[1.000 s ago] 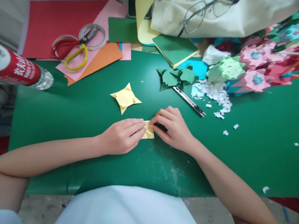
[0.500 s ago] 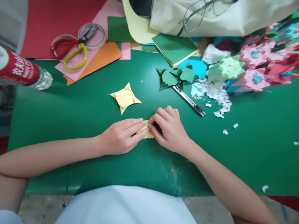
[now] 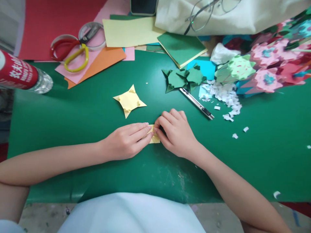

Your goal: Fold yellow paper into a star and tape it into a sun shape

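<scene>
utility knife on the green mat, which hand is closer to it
Right. The right hand lies just below-left of the utility knife; the left hand is farther left.

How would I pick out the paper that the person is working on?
Start from the big green mat that fills the view. Near its middle, the left hand and right hand meet over a small folded yellow paper. Unlike the yellow paper star lying free beyond it, this one is pinched and mostly hidden.
</scene>
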